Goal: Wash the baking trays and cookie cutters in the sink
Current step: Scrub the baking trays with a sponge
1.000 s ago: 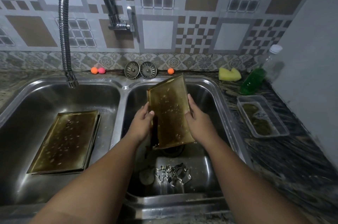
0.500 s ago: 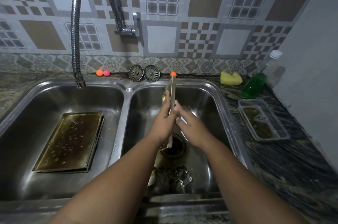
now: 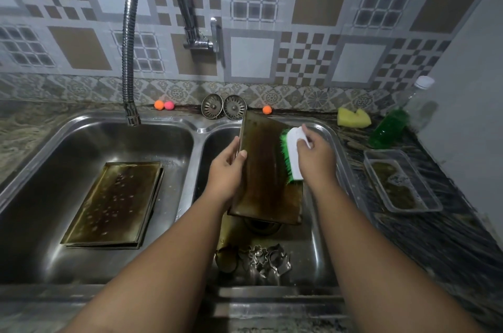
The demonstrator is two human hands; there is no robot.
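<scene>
A greasy brown baking tray [image 3: 265, 169] stands tilted in the right basin of the double steel sink [image 3: 196, 128]. My left hand [image 3: 227, 172] grips its left edge. My right hand [image 3: 315, 158] holds a white scrub brush [image 3: 294, 155] with green bristles pressed on the tray's right side. More stained baking trays [image 3: 114, 202] lie flat in the left basin. Several metal cookie cutters [image 3: 261, 259] sit at the near end of the right basin.
A flexible faucet [image 3: 129, 66] hangs over the left basin. Two strainers [image 3: 223, 106] and small coloured balls [image 3: 163, 105] line the back ledge. On the right counter are a yellow sponge [image 3: 353, 117], a green soap bottle [image 3: 392, 125] and a clear plastic container [image 3: 400, 183].
The tray was turned over from its dotted face, through edge-on, to its brown back. My right hand let go of the tray and now holds the brush on it.
</scene>
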